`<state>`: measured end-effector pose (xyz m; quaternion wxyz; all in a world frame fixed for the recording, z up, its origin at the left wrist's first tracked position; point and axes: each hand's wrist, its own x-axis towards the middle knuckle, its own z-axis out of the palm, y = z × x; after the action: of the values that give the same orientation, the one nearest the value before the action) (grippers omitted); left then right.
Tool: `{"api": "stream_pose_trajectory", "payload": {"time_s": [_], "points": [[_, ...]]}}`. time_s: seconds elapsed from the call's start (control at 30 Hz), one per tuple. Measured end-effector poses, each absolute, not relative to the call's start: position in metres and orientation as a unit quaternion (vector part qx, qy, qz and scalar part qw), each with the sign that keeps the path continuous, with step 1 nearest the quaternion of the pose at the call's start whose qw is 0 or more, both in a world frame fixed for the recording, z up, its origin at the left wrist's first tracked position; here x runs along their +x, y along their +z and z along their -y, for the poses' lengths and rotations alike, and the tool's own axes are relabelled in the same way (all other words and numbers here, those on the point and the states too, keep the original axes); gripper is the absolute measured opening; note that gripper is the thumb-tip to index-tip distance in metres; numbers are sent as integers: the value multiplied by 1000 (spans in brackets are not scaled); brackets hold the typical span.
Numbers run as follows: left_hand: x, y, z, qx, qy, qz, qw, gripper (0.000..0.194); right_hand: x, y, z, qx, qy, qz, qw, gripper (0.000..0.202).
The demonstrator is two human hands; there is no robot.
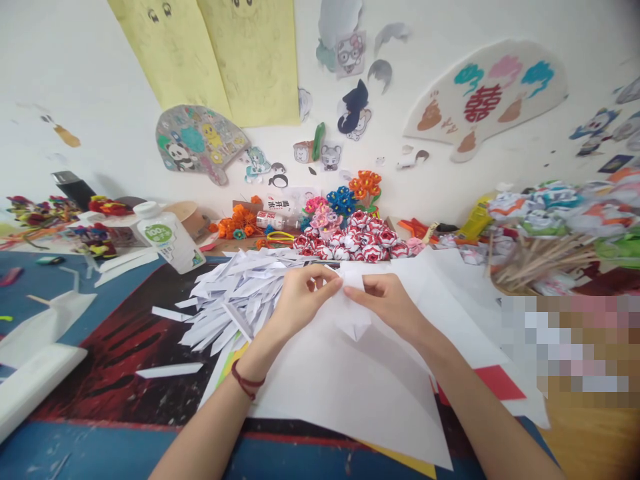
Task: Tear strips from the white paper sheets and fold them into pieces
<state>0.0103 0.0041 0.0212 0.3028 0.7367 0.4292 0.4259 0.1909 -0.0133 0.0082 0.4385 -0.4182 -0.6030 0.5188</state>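
Observation:
Both hands meet over large white sheets (340,387) and hold one small folded white paper (355,320) between them. My left hand (307,293), with a dark red cord on its wrist, pinches the paper's upper left part between thumb and index finger. On the right side, my right hand (383,297) grips the same paper, thumb in front and fingers curled behind. The paper's pointed lower end hangs below the fingers. To the left lies a heap of folded white paper strips (235,293).
A white glue bottle (170,240) stands at the back left. Red-and-white paper flowers (365,240) line the wall side. Flowers on wooden sticks (530,253) are at the right. A white box-like object (40,387) lies at the left edge.

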Motion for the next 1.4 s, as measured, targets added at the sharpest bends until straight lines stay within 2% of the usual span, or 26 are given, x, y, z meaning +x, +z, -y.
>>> {"api": "stream_pose_trajectory", "payload": {"time_s": [0.47,0.87,1.1,1.4], "points": [[12,22,-1,730,446,-412,315,14,190,9,16,-395,543,595,443,24],[12,24,-1,742,422,-417,311,18,191,9,16,-413,533,586,450,28],[13,23,1,750,438,-404,289,14,191,8,16,-427,523,603,425,33],[16,25,2,761,415,-397,303,14,192,8,16,-412,535,586,448,29]]}}
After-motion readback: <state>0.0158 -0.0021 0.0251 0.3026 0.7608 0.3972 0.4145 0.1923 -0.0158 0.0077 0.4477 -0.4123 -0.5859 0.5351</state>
